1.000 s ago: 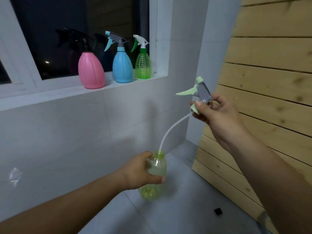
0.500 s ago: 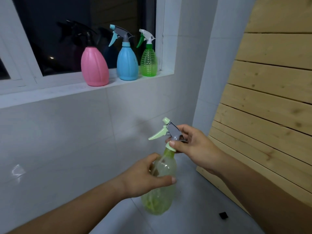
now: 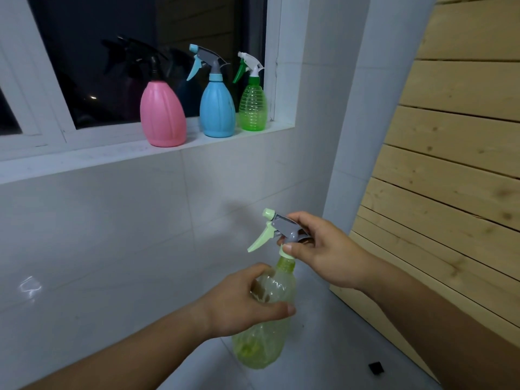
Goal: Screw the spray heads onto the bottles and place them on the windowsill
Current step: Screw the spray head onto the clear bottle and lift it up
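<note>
No text, label, brand, number or sign can be read on anything here.

Left hand (image 3: 242, 302) grips the yellow bottle (image 3: 264, 333); right hand (image 3: 323, 254) holds the spray head (image 3: 281, 229) on its neck.

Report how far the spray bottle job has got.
Done: pink opaque bottle, blue opaque bottle and clear green ribbed bottle stand capped on the white windowsill. In hand: left hand grips yellow-green bottle; right hand seats grey-and-mint spray head. Left: tightening, shelving.
</note>
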`<state>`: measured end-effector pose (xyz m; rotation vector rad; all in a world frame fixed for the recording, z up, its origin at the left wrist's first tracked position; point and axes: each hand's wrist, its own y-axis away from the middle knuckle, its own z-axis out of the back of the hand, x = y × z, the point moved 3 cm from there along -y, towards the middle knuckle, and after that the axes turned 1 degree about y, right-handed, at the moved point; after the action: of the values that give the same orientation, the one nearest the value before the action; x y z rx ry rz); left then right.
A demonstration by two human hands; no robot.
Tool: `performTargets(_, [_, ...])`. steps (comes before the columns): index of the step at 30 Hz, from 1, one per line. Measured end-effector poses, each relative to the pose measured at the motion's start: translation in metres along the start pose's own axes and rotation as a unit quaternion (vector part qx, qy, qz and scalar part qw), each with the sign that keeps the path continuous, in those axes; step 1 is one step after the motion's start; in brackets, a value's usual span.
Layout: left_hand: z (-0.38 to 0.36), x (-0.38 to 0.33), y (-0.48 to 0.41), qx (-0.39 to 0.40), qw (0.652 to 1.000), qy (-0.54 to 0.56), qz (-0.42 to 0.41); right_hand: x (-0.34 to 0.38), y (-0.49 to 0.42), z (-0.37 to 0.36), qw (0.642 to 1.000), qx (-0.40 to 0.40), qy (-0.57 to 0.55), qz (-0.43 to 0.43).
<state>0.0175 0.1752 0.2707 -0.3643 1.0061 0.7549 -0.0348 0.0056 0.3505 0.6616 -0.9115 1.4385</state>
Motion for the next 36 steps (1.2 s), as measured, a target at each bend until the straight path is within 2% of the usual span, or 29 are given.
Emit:
performTargets(5, [0.001, -0.003, 0.0, -0.002, 1.0, -0.013, -0.008, 0.006, -0.003, 0.009, 0.999, -0.023, -0.004, 0.023])
performTargets(13, [0.0, -0.008, 0.003, -0.011, 0.999, 0.03, -0.021, -0.003, -0.001, -0.001, 0.999, -0.012, -0.049, 0.014])
performTargets(28, [0.001, -0.009, 0.003, 0.001, 0.998, 0.067, -0.002, -0.004, 0.004, -0.002, 0.996, 0.048, -0.071, 0.003])
performTargets(36, [0.001, -0.012, 0.005, 0.002, 0.998, 0.063, -0.002, -0.005, 0.003, -0.011, 0.997, 0.018, -0.071, 0.012])
